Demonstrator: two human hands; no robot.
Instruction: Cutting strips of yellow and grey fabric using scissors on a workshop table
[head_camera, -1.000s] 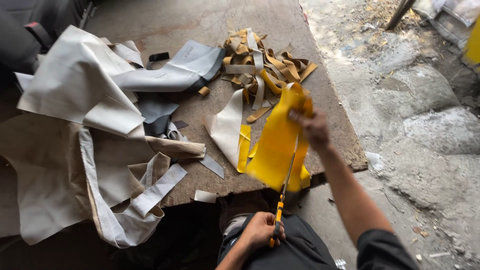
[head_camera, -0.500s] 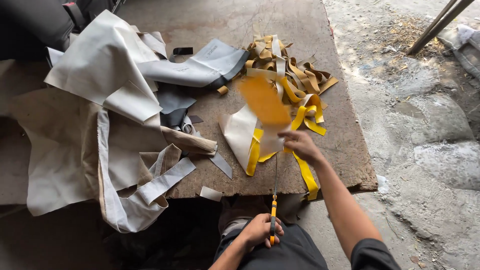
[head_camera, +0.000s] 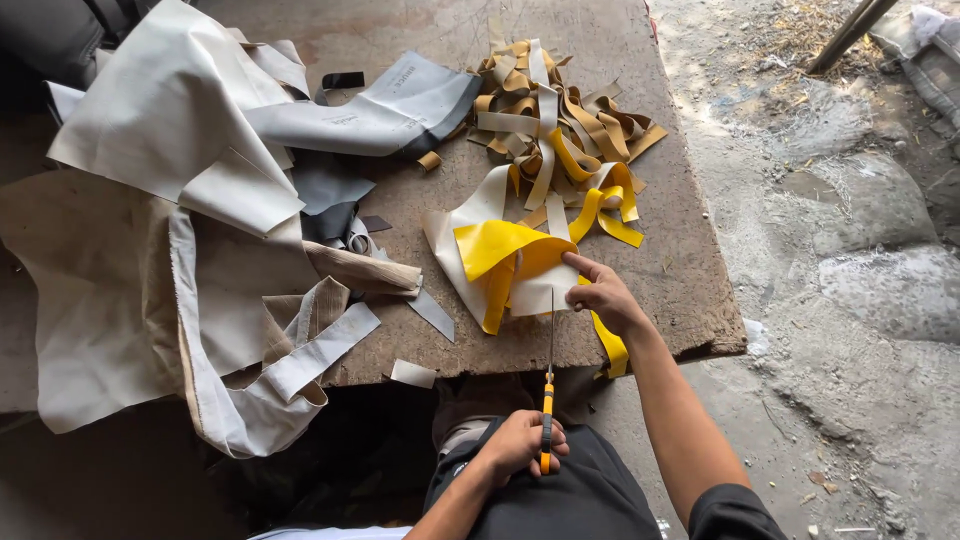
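My right hand presses on a yellow sheet with a white underside, which lies folded near the front edge of a worn wooden board. My left hand sits close to my lap and grips orange-handled scissors. Their thin blades point up toward the sheet's near edge. A yellow strip hangs off the board under my right wrist.
A heap of tan, white and yellow cut strips lies at the back of the board. Large cream and grey sheets cover the left side and spill over the edge. Small offcuts sit near the front. Rough concrete ground is on the right.
My right hand brought the yellow sheet down from the air and laid it folded on the board. The scissors stayed in my left hand near my lap.
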